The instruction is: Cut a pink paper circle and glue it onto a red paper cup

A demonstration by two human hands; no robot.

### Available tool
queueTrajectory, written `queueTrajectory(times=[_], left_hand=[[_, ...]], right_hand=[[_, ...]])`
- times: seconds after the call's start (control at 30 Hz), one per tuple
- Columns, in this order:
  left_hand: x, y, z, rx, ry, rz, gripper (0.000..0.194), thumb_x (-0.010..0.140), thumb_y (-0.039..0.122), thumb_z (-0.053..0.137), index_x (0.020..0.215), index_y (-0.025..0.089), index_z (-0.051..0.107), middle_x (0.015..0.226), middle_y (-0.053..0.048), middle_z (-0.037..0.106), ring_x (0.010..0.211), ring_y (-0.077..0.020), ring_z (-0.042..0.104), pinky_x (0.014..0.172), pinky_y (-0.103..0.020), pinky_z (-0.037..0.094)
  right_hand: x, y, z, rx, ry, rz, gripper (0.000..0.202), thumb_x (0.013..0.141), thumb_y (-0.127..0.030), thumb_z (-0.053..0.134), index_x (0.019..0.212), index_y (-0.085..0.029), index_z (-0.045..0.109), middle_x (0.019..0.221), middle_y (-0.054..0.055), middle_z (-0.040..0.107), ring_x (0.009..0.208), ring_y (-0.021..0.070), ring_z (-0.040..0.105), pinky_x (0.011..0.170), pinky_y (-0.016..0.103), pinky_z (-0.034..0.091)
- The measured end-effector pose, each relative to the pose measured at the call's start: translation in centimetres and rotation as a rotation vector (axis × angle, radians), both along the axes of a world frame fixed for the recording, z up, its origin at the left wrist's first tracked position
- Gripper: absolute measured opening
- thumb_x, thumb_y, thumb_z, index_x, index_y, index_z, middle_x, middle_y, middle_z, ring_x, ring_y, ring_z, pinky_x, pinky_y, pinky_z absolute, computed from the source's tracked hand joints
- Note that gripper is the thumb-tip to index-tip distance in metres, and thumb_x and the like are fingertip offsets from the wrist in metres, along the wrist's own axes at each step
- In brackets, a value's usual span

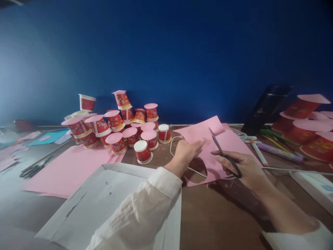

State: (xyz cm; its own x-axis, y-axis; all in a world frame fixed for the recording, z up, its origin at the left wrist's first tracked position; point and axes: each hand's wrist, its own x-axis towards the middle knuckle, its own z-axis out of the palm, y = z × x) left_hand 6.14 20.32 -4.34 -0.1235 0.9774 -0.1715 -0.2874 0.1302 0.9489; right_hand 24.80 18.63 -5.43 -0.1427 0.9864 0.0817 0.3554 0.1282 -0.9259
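Observation:
My left hand (187,152) grips a pink paper sheet (204,129) by its left side, thumb on top. The sheet is raised and bent, with a rounded gap at its lower left edge. My right hand (244,170) holds dark-handled scissors (220,147), fingers wrapped about the handle. The blades point up and left, in front of the paper; I cannot tell whether they touch it. To the left of my left hand stand upside-down red paper cups, a white-bottomed one (143,152) among the nearest.
Many red cups (114,142) topped with pink discs are stacked at left, others (307,125) at right. Pink sheets (65,166), a white tray-like sheet (91,205) and other scissors (36,168) lie left. A black bottle (265,107), a marker (258,152) and white cable (197,172) are nearby.

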Motion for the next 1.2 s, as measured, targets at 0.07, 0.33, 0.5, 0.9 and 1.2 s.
queueTrajectory(times=[0.07,0.33,0.5,0.9,1.2], left_hand=[[-0.1,0.0,0.2,0.024,0.075,-0.021,0.03,0.071,0.034,0.08,0.062,0.011,0.062,0.06,-0.005,0.061,0.055,-0.0123,0.056,0.061,-0.029,0.046],[-0.1,-0.5,1.0,0.045,0.106,-0.033,0.028,0.073,0.033,0.077,0.063,0.013,0.061,0.062,-0.004,0.058,0.053,-0.0108,0.051,0.057,-0.027,0.041],[-0.2,-0.7,1.2,0.079,0.056,-0.041,0.028,0.076,0.032,0.075,0.063,0.014,0.059,0.055,0.001,0.052,0.047,-0.0074,0.044,0.052,-0.024,0.037],[-0.3,0.1,0.1,0.042,0.204,-0.061,0.035,0.075,0.043,0.075,0.067,0.011,0.064,0.061,-0.006,0.061,0.052,-0.0119,0.053,0.054,-0.027,0.043],[-1.0,0.0,1.0,0.072,0.571,-0.102,0.038,0.072,0.049,0.076,0.068,0.013,0.064,0.065,-0.007,0.064,0.06,-0.016,0.058,0.056,-0.029,0.045]], right_hand=[[0.1,0.0,0.0,-0.004,0.001,-0.001,0.066,0.064,-0.068,0.074,0.104,-0.014,0.077,0.054,-0.001,0.056,0.049,0.0112,0.05,0.048,0.024,0.041],[0.1,0.2,-0.4,0.016,0.01,0.008,0.062,0.067,-0.065,0.074,0.103,-0.015,0.077,0.053,-0.001,0.054,0.048,0.0107,0.048,0.046,0.024,0.039],[0.3,0.3,-0.5,0.023,0.009,0.025,0.06,0.066,-0.064,0.076,0.102,-0.016,0.078,0.052,-0.001,0.054,0.047,0.0105,0.048,0.045,0.024,0.038],[0.1,0.1,0.0,-0.034,-0.026,0.039,0.069,0.067,-0.066,0.073,0.11,-0.013,0.075,0.054,0.001,0.058,0.05,0.0128,0.051,0.048,0.025,0.042],[0.4,0.2,0.5,-0.003,-0.1,0.031,0.065,0.068,-0.07,0.07,0.106,-0.017,0.076,0.058,0.001,0.061,0.055,0.0145,0.055,0.055,0.027,0.045]])
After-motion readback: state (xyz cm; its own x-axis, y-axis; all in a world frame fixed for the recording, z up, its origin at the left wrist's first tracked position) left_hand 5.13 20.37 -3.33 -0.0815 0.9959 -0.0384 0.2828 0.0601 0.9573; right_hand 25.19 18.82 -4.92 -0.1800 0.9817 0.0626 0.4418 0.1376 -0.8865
